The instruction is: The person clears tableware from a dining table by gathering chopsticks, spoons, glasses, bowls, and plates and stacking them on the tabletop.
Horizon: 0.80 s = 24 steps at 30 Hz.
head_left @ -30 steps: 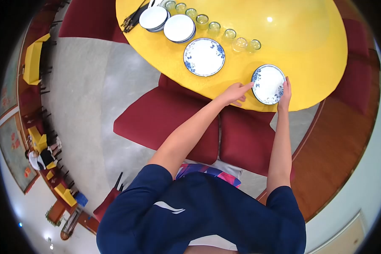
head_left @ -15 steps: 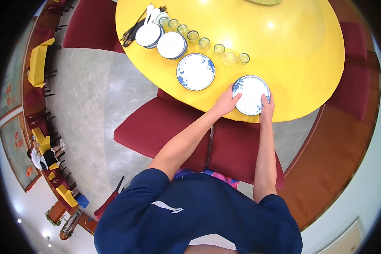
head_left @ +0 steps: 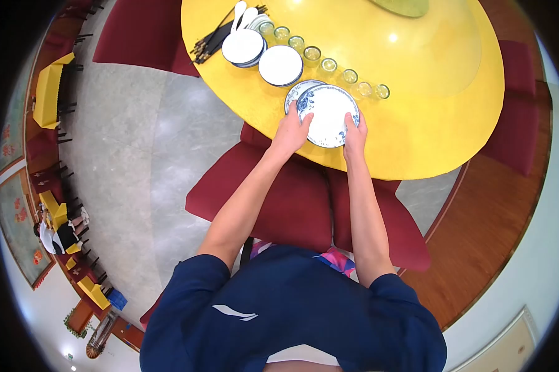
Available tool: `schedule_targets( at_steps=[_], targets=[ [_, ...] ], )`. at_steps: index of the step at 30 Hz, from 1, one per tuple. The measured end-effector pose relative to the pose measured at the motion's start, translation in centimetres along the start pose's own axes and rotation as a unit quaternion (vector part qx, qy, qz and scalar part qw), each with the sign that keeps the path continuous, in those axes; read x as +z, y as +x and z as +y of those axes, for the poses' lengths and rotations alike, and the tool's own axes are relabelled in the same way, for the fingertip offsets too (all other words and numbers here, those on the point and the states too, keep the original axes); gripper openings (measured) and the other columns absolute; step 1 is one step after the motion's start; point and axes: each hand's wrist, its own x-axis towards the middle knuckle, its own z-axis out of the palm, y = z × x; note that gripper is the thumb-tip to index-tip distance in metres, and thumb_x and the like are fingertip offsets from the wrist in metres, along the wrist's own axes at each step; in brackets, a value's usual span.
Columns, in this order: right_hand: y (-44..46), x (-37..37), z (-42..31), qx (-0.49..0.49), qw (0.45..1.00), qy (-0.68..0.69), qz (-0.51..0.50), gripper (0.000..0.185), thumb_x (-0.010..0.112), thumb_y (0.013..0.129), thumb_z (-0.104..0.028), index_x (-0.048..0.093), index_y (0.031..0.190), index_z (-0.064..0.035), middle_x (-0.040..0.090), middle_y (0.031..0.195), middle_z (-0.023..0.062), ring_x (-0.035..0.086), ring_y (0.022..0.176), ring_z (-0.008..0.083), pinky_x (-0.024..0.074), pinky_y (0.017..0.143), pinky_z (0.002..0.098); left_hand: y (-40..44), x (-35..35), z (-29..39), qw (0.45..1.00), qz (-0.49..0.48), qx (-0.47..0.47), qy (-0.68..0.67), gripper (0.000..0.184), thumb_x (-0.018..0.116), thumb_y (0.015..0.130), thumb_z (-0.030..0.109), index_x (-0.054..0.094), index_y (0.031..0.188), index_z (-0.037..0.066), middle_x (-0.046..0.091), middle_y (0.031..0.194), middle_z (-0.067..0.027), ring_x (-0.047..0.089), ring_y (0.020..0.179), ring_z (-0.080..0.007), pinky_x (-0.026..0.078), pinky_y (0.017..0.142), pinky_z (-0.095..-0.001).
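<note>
Between my two hands is a white plate with blue floral edging (head_left: 328, 121). My left hand (head_left: 292, 131) grips its left side, thumb over the rim. On the opposite side my right hand (head_left: 355, 137) holds the rim in the same way. Behind it, a second blue-patterned plate (head_left: 294, 93) lies on the table, partly covered by the held one; whether they touch I cannot tell. Farther left are stacked white dishes (head_left: 281, 66) and another white stack (head_left: 242, 46). A row of glasses (head_left: 329, 65) runs beyond the plates.
The round table has a yellow cover (head_left: 428, 136). White spoons (head_left: 238, 15) and dark chopsticks (head_left: 212, 40) lie at its far left. Dark red chairs (head_left: 267, 192) stand against the near edge. A person (head_left: 59, 237) is at distant tables on the left.
Both hands have carried the plate leftward and slightly away from me. It now overlaps the second plate, which was fully visible before. The camera view has shifted a little.
</note>
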Motion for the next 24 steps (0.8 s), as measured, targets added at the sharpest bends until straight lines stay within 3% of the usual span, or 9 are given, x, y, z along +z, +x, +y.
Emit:
schedule_targets(
  at_steps=[3, 9, 22, 24],
  targets=[
    [-0.5, 1.2, -0.5, -0.008, 1.000, -0.019, 0.010, 0.038, 0.054, 0.093, -0.008, 0.049, 0.129, 0.0041, 0.059, 0.119, 0.0132, 0.057, 0.106, 0.0184, 0.0457, 0.090, 0.0301, 0.2, -0.7, -0.1, 0.999, 0.006, -0.014, -0.040, 0.060, 0.053, 0.093, 0.034, 0.037, 0.136, -0.004, 0.060, 0.110, -0.0329, 0.058, 0.106, -0.0451, 0.046, 0.090, -0.0435],
    [-0.5, 2.8, 0.2, -0.031, 0.992, -0.110, 0.048, 0.038, 0.054, 0.093, -0.010, 0.049, 0.128, 0.0052, 0.059, 0.118, 0.0152, 0.058, 0.105, 0.0199, 0.0453, 0.091, 0.0311, 0.6, -2.3, -0.2, 0.999, -0.004, -0.033, -0.040, 0.056, 0.053, 0.093, 0.034, 0.041, 0.132, -0.005, 0.061, 0.109, -0.0320, 0.059, 0.105, -0.0451, 0.046, 0.089, -0.0448],
    [-0.7, 2.5, 0.7, -0.053, 0.986, -0.147, 0.053, 0.039, 0.053, 0.095, -0.013, 0.047, 0.129, 0.0066, 0.059, 0.118, 0.0162, 0.056, 0.107, 0.0208, 0.0447, 0.091, 0.0320, 1.9, -2.0, -1.6, 0.998, -0.043, -0.032, -0.035, 0.056, 0.052, 0.095, 0.032, 0.037, 0.132, -0.007, 0.061, 0.102, -0.0340, 0.060, 0.099, -0.0466, 0.048, 0.084, -0.0477],
    [-0.6, 2.1, 0.9, -0.051, 0.986, -0.151, 0.044, 0.040, 0.054, 0.095, -0.014, 0.048, 0.128, 0.0065, 0.059, 0.117, 0.0148, 0.056, 0.105, 0.0194, 0.0452, 0.089, 0.0308, 1.9, -1.9, -1.7, 0.998, -0.040, -0.018, 0.047, 0.055, 0.054, 0.093, 0.030, 0.038, 0.130, -0.008, 0.062, 0.095, -0.0337, 0.061, 0.091, -0.0475, 0.049, 0.078, -0.0492]
  ],
)
